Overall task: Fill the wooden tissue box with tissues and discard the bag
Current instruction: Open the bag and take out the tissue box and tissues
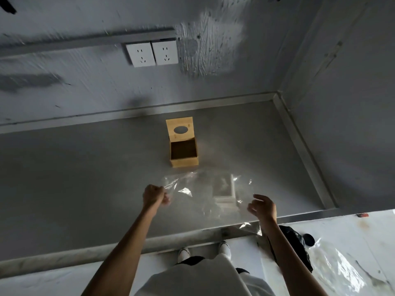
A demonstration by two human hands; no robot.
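Note:
A wooden tissue box (184,162) stands on the grey counter (74,178), its hinged lid (180,126) with an oval hole raised upright behind it. The inside looks empty. In front of it lies a clear plastic bag (198,199) holding a white stack of tissues (224,192). My left hand (154,195) pinches the bag's left edge. My right hand (261,207) hovers at the bag's right side with fingers curled and apart, holding nothing that I can see.
A grey wall with two white sockets (152,53) rises behind the counter, and a side wall closes the right. A black bag (296,242) and clear plastic sheeting (342,265) lie on the floor at right. My shoes (204,251) stand below the counter edge.

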